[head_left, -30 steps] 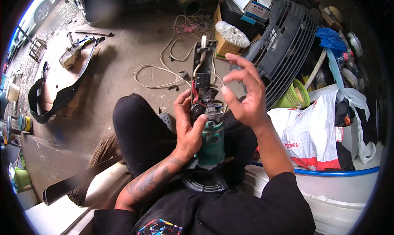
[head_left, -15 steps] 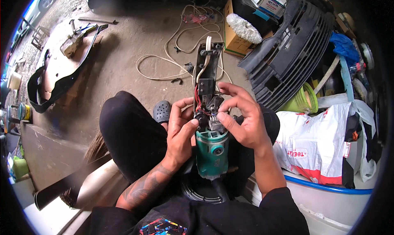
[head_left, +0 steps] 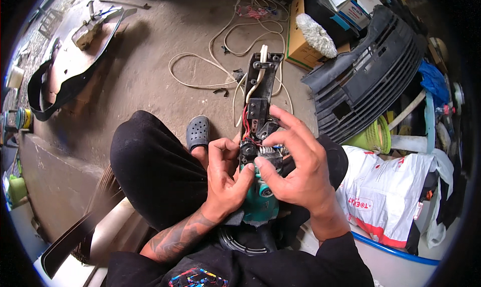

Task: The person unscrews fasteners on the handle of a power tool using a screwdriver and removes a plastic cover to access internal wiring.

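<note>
Between my knees stands a green power tool (head_left: pixel 260 207), its long black handle housing (head_left: pixel 258 79) opened and pointing away from me. Red wires (head_left: pixel 245 124), a white cable and a black switch block (head_left: pixel 257 109) show inside. My left hand (head_left: pixel 225 179) grips the tool's left side, thumb against the green body near a round black part (head_left: pixel 247 150). On the other side, my right hand (head_left: pixel 303 169) curls its thumb and forefinger around a grey finned block (head_left: pixel 270 154). Its other fingers extend along the housing. The palm sides of both hands are hidden.
A beige cord (head_left: pixel 193 56) loops over the concrete floor ahead. At right are a black car grille (head_left: pixel 368 76), a cardboard box (head_left: pixel 300 41), a green basket (head_left: pixel 368 136) and a white sack (head_left: pixel 378 192). A curved panel (head_left: pixel 75 61) lies far left; a grey clog (head_left: pixel 198 131) is on my foot.
The tool and both hands have shifted slightly right in view. My hands have moved nearer the green body, covering more of its top, and the right thumb sits lower.
</note>
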Action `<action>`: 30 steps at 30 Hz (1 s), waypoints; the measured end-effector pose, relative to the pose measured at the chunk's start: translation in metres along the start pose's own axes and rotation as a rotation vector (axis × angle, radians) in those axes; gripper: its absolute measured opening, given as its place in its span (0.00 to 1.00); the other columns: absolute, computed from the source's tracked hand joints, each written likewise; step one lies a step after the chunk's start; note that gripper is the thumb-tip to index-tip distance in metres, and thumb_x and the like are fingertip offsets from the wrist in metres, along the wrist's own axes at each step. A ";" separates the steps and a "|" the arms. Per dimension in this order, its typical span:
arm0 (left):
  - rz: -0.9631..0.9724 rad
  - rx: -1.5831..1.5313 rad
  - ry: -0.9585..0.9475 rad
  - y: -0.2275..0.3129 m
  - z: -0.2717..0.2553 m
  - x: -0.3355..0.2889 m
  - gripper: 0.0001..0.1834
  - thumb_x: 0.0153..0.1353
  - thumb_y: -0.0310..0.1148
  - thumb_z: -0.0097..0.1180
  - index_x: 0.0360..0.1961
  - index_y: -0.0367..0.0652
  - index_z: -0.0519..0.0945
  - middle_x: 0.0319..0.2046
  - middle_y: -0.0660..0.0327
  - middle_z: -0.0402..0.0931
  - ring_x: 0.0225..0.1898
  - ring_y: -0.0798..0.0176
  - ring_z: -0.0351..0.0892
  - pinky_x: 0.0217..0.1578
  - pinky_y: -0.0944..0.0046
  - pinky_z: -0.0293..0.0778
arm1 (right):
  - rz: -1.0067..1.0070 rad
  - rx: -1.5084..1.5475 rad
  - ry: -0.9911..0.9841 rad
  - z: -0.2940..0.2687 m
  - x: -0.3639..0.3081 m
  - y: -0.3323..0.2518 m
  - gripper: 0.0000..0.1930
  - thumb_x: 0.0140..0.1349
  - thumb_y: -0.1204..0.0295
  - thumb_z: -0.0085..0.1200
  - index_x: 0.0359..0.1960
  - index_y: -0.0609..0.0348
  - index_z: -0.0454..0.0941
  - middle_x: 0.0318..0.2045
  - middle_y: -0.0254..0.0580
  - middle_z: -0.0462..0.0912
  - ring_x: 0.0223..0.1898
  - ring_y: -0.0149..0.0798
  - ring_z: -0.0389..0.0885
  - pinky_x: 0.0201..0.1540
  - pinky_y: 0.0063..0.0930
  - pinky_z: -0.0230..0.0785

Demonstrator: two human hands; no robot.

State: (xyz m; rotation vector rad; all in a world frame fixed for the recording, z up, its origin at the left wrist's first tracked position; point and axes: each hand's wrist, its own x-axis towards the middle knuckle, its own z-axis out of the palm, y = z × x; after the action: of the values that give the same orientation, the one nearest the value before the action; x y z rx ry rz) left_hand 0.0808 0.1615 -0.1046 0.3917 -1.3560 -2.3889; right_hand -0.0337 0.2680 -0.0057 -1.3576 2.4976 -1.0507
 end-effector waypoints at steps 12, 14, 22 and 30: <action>-0.115 -0.178 0.155 0.007 0.008 0.007 0.11 0.65 0.21 0.60 0.43 0.37 0.70 0.51 0.55 0.77 0.51 0.70 0.74 0.53 0.69 0.69 | 0.452 0.507 0.193 0.026 -0.028 0.028 0.08 0.68 0.74 0.57 0.42 0.68 0.79 0.35 0.43 0.86 0.37 0.30 0.85 0.36 0.21 0.74; -0.116 -0.158 0.151 0.007 0.008 0.007 0.10 0.65 0.20 0.60 0.43 0.39 0.71 0.50 0.57 0.77 0.50 0.70 0.74 0.52 0.68 0.70 | 0.388 0.478 0.219 0.028 -0.029 0.029 0.07 0.68 0.74 0.57 0.40 0.68 0.80 0.36 0.42 0.86 0.37 0.29 0.85 0.36 0.21 0.74; -0.096 -0.246 0.163 0.000 0.006 0.007 0.09 0.63 0.21 0.62 0.40 0.37 0.74 0.56 0.51 0.76 0.54 0.67 0.74 0.59 0.62 0.68 | 0.183 0.253 0.130 0.014 -0.025 0.024 0.12 0.55 0.71 0.68 0.40 0.62 0.84 0.44 0.54 0.84 0.42 0.46 0.86 0.45 0.31 0.76; -0.051 -0.236 0.142 0.000 0.007 0.007 0.08 0.60 0.19 0.64 0.38 0.36 0.76 0.59 0.51 0.70 0.56 0.65 0.73 0.60 0.60 0.68 | -0.138 -0.177 -0.009 -0.025 0.019 -0.002 0.16 0.45 0.79 0.67 0.39 0.56 0.86 0.39 0.43 0.76 0.41 0.44 0.78 0.44 0.36 0.72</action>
State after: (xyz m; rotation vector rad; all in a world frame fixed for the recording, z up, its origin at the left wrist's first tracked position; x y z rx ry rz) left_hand 0.0719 0.1635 -0.1014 0.5235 -1.0010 -2.4743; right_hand -0.0537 0.2655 0.0185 -1.5987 2.5751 -0.8606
